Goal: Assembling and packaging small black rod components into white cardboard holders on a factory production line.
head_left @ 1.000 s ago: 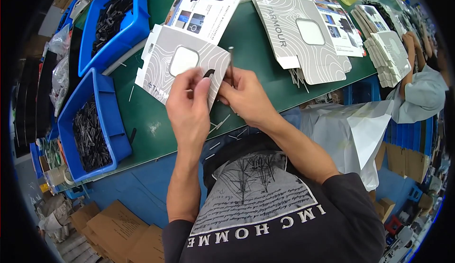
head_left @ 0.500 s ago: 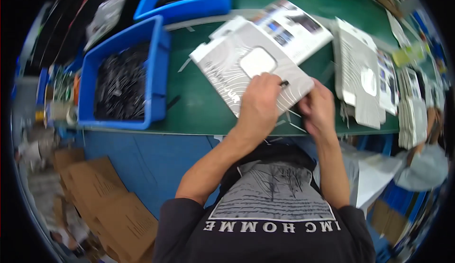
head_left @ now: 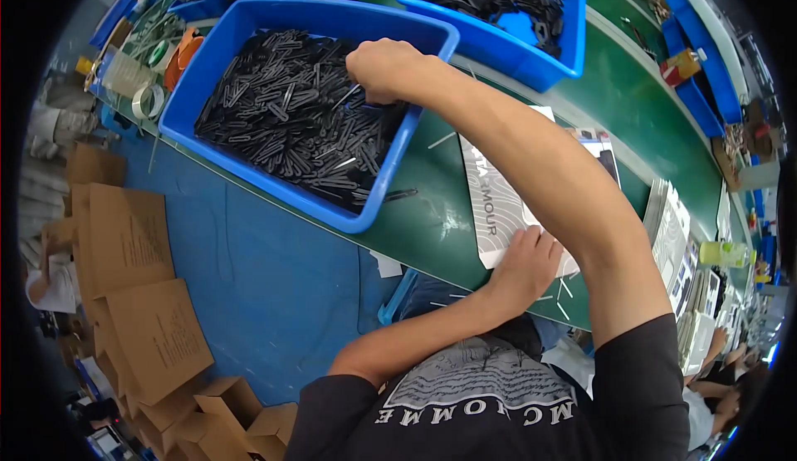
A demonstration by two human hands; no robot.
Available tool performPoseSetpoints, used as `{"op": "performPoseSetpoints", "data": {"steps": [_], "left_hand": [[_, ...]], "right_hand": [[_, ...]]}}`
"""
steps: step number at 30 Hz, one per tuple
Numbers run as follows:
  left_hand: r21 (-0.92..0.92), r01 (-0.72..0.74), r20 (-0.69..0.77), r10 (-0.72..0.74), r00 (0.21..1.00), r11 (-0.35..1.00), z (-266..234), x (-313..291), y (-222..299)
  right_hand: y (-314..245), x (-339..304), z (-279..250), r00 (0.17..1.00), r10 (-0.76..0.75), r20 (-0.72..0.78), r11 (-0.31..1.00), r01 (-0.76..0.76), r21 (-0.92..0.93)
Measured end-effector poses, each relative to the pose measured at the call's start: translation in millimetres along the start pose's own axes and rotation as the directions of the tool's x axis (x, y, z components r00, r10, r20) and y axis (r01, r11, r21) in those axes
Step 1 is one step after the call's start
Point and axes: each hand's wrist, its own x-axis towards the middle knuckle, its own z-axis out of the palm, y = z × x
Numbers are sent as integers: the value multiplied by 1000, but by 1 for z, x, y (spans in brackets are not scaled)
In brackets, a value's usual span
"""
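My right arm stretches across to the left, and my right hand (head_left: 386, 71) is in the large blue bin (head_left: 274, 193). Its fingers curl down over a heap of slim black looped plastic pieces (head_left: 286, 87); whatever they grip is hidden. My left hand (head_left: 527, 272) lies with its fingers stretched over the lower edge of a flat white carton (head_left: 490, 203) with grey wavy lines. That carton rests on the green table, partly covered by my right forearm.
A second blue bin (head_left: 531, 64) of black parts stands farther back. Stacked cartons (head_left: 664, 220) stand at the right. White strips (head_left: 564, 307) lie near the table's front edge, and brown cardboard boxes (head_left: 158, 328) stand on the floor at left. Other people are visible at the edges.
My right hand has left the carton's right edge and reached into the left bin. My left hand has opened and now lies on the carton. The view has swung left.
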Motion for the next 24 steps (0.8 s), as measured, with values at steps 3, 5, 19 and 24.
{"op": "performPoseSetpoints", "data": {"steps": [3,5,19,24], "left_hand": [[-51,-16,46,18,999,999,-1,-5,-2],[-49,11,54,-9,999,999,-5,-7,-3],[-575,258,133,-222,966,777,0,1,1],[-275,115,152,-75,985,955,-18,-4,-7]], "right_hand": [[-1,24,13,986,19,163,998,-8,-66],[-7,25,19,979,4,205,999,6,-49],[-3,-7,13,985,-108,-134,990,94,-107],[12,-93,-27,960,140,-241,989,-124,79]]}}
